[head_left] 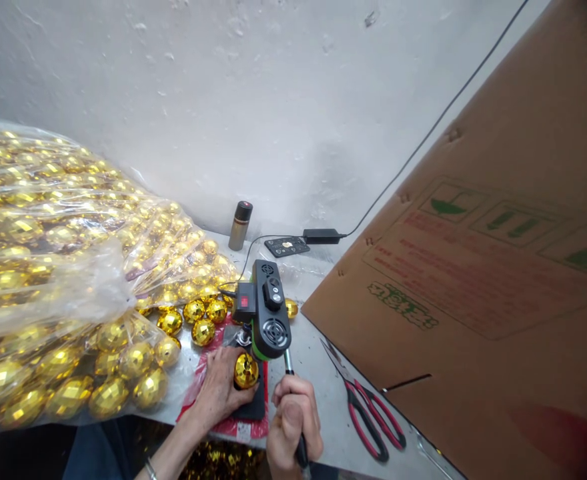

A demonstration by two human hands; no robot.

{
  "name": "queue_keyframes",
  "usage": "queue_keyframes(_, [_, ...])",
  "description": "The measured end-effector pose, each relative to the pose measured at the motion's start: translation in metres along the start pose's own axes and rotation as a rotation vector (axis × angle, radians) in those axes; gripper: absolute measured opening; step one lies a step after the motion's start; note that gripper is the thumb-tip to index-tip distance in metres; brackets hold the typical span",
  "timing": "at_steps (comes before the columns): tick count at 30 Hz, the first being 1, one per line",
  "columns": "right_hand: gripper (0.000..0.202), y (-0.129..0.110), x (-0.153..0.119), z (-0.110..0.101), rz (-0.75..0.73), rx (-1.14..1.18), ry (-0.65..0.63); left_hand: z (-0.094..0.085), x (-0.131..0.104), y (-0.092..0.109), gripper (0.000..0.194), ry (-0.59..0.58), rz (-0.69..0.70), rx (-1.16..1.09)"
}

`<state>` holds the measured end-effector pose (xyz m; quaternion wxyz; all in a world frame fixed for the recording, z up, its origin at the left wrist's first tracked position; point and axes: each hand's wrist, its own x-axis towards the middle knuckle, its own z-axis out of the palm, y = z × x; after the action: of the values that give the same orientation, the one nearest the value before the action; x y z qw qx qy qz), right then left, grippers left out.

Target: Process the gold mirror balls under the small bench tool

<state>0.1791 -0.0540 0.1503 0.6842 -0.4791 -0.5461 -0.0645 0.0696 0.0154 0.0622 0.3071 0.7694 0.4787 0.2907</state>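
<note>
My left hand [221, 383] is closed around a gold mirrored ball [246, 371], holding it on the black base [253, 403] of a small bench machine. Directly over that ball sits the machine's black head [272, 310], which has round vents and a green lower rim. My right hand [293, 423] is wrapped round a lever handle [302, 453] whose metal rod runs up to the machine head. Just behind the base, several loose gold balls [203, 331] lie on the table. Whatever part of the machine meets the ball is hidden under the head.
A clear plastic bag [103, 280] full of gold balls covers the left side. Red-handled scissors [368, 413] lie at right, beside a large cardboard box [473, 267]. Behind stand a dark-capped bottle [240, 227], a phone [287, 247] and a corded power adapter [322, 236]. Red plastic [188, 403] lies under the machine.
</note>
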Motion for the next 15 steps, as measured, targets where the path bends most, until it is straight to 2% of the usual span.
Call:
queue_keyframes(8, [0.037,0.003,-0.001,0.005,-0.015,0.018,0.036,0.002,0.001,0.000,0.045,0.002,0.001,0.019])
queue_keyframes(12, [0.035,0.016,-0.019,0.001,-0.008,0.002,0.021,-0.001,0.000,0.004,0.043,-0.013,-0.018,0.016])
queue_keyframes(15, [0.032,0.029,-0.037,-0.002,-0.044,-0.026,-0.048,-0.005,0.000,0.007,0.041,-0.020,-0.026,0.020])
